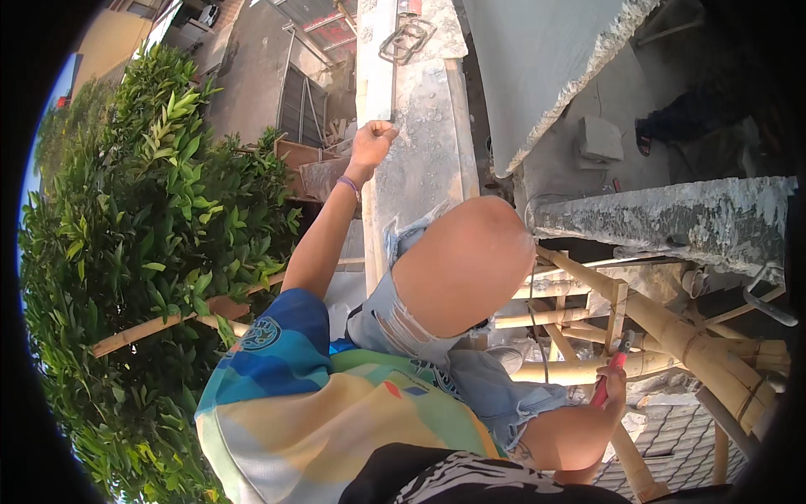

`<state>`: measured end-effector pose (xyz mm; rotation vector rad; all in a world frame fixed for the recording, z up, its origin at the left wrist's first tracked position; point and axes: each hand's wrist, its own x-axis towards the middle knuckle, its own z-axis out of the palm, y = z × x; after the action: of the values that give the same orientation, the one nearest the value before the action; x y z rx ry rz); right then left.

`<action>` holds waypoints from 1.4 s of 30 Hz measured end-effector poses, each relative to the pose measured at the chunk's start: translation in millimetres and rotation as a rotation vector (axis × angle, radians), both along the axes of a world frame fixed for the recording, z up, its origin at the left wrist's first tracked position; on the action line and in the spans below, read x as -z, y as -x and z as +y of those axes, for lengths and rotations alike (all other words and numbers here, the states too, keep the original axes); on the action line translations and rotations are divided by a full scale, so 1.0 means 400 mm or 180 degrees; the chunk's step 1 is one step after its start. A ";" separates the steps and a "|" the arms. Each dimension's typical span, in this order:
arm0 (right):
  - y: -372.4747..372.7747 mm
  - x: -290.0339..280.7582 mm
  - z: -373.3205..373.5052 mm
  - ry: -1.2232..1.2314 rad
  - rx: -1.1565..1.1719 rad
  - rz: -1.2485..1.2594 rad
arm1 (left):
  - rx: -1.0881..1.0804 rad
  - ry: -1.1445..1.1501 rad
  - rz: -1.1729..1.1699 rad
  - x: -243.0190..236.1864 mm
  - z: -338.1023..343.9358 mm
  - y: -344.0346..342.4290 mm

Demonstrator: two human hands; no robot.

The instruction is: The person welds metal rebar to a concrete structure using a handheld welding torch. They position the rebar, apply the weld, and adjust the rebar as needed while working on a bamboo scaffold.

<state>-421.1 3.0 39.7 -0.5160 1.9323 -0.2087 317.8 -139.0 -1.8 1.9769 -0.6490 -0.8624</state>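
Note:
My left hand (372,144) reaches forward over a rough concrete ledge (428,118), fingers pinched at the near end of a long, flat pale-grey strip (382,71) that runs away along the ledge. At the lower right, my right hand (615,386) is closed round a red-handled tool (610,378). Its dark end points up and away; its exact kind does not show clearly. My bent, bare knee (470,260) in torn jeans rises between the two hands, over the near part of the ledge.
Bent steel rods (408,42) lie on the ledge's far part. Bamboo scaffolding (672,336) crosses at right, above roof tiles (663,441). A rough-edged concrete slab (546,76) and beam (663,210) stand at right, near a block (599,139) and another person's leg (688,118). Leafy branches (151,252) fill the left.

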 end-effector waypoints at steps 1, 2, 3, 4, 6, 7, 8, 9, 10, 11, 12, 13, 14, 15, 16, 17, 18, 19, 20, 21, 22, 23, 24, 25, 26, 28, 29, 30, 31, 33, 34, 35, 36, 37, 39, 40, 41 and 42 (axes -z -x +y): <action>0.008 0.023 0.035 -0.0250 -0.0191 0.0148 | 0.0035 0.0065 -0.0322 0.060 0.002 -0.026; 0.006 0.053 0.073 -0.0289 -0.0118 -0.0236 | 0.0004 -0.0120 -0.0611 0.110 0.002 -0.044; -0.005 0.086 0.118 -0.0223 0.0038 -0.0299 | -0.0005 -0.0203 -0.0899 0.148 -0.015 -0.061; -0.011 0.105 0.146 -0.0102 0.0085 -0.0456 | 0.0038 -0.0376 -0.1159 0.172 -0.048 -0.088; -0.024 0.138 0.176 -0.0400 0.0041 -0.0112 | 0.0212 -0.0202 -0.1539 0.200 -0.135 -0.135; -0.033 0.146 0.180 -0.0499 0.0067 0.0070 | 0.0285 -0.0155 -0.1693 0.207 -0.185 -0.160; -0.043 0.149 0.177 -0.0505 0.0072 0.0147 | 0.0393 -0.0080 -0.1718 0.207 -0.254 -0.191; -0.053 0.148 0.170 -0.0529 0.0058 0.0218 | 0.0447 -0.0107 -0.1959 0.207 -0.302 -0.213; -0.063 0.144 0.160 -0.0548 0.0045 0.0289 | 0.0516 -0.0139 -0.2201 0.207 -0.349 -0.233; -0.072 0.138 0.146 -0.0563 0.0032 0.0356 | 0.0594 -0.0217 -0.2407 0.209 -0.389 -0.245; -0.083 0.132 0.133 -0.0574 0.0024 0.0425 | 0.0704 -0.0321 -0.2552 0.209 -0.427 -0.257; -0.090 0.124 0.120 -0.0584 0.0025 0.0488 | 0.0701 -0.0277 -0.2611 0.209 -0.465 -0.268; -0.097 0.119 0.107 -0.0588 0.0016 0.0552 | 0.0696 -0.0235 -0.2668 0.206 -0.506 -0.279; -0.104 0.115 0.094 -0.0604 0.0005 0.0612 | 0.0696 -0.0204 -0.2710 0.201 -0.548 -0.291; -0.109 0.110 0.082 -0.0628 -0.0020 0.0679 | 0.0701 -0.0109 -0.2598 0.197 -0.593 -0.303; -0.115 0.106 0.070 -0.0647 -0.0024 0.0727 | 0.0608 -0.0090 -0.2464 0.194 -0.636 -0.313; -0.119 0.102 0.057 -0.0667 -0.0041 0.0789 | 0.0526 -0.0107 -0.2295 0.191 -0.684 -0.322; -0.125 0.100 0.045 -0.0700 -0.0061 0.0835 | 0.0442 -0.0133 -0.2137 0.191 -0.720 -0.332; -0.132 0.099 0.031 -0.0714 -0.0061 0.0894 | 0.0497 -0.0216 -0.2197 0.193 -0.752 -0.344; -0.136 0.094 0.019 -0.0740 -0.0058 0.0941 | 0.0558 -0.0299 -0.2262 0.197 -0.783 -0.355; -0.142 0.092 0.008 -0.0769 -0.0067 0.0977 | 0.0555 -0.0271 -0.2345 0.207 -0.804 -0.361; -0.148 0.089 -0.003 -0.0796 -0.0068 0.1010 | 0.0730 -0.0461 -0.2743 0.220 -0.821 -0.368; -0.153 0.086 -0.012 -0.0811 -0.0062 0.1047 | 0.0843 -0.0543 -0.3162 0.233 -0.830 -0.374; -0.157 0.082 -0.019 -0.0836 -0.0070 0.1083 | 0.1041 -0.0638 -0.3495 0.245 -0.839 -0.379; -0.161 0.080 -0.024 -0.0849 -0.0058 0.1102 | 0.1234 -0.0899 -0.3495 0.253 -0.847 -0.387; -0.168 0.077 -0.032 -0.0875 -0.0082 0.1138 | 0.1740 -0.1411 -0.3388 0.261 -0.849 -0.387; -0.172 0.076 -0.035 -0.0900 -0.0077 0.1161 | 0.1755 -0.1408 -0.3340 0.257 -0.842 -0.382; -0.177 0.079 -0.037 -0.0919 -0.0080 0.1173 | 0.1723 -0.1385 -0.3376 0.250 -0.829 -0.371; -0.182 0.080 -0.039 -0.0946 -0.0068 0.1191 | 0.1725 -0.1314 -0.3381 0.238 -0.813 -0.358; -0.198 0.088 -0.036 -0.1007 -0.0055 0.1222 | 0.1844 -0.1502 -0.3413 0.205 -0.765 -0.326; -0.207 0.091 -0.034 -0.1026 -0.0056 0.1230 | 0.1884 -0.1466 -0.3386 0.188 -0.739 -0.311; -0.213 0.092 -0.033 -0.1049 -0.0052 0.1232 | 0.2011 -0.1544 -0.3452 0.172 -0.714 -0.301; -0.221 0.095 -0.028 -0.1048 -0.0058 0.1234 | 0.2107 -0.1515 -0.3495 0.159 -0.698 -0.298; -0.228 0.097 -0.024 -0.1075 -0.0055 0.1245 | 0.2327 -0.1640 -0.3498 0.153 -0.696 -0.301; -0.238 0.101 -0.014 -0.1112 -0.0056 0.1255 | 0.1865 -0.0830 -0.3276 0.164 -0.734 -0.328; -0.240 0.097 -0.007 -0.1126 -0.0053 0.1253 | 0.1671 -0.0422 -0.3148 0.181 -0.774 -0.356; -0.245 0.094 0.004 -0.1132 -0.0053 0.1260 | 0.1343 -0.0212 -0.2787 0.208 -0.828 -0.386; -0.249 0.087 0.019 -0.1118 -0.0065 0.1256 | 0.1037 0.0232 -0.2438 0.240 -0.897 -0.416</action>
<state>-321.6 10.5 5.1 -0.3583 2.2814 0.2631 484.1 -497.7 -97.7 2.1465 -1.4428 -0.2157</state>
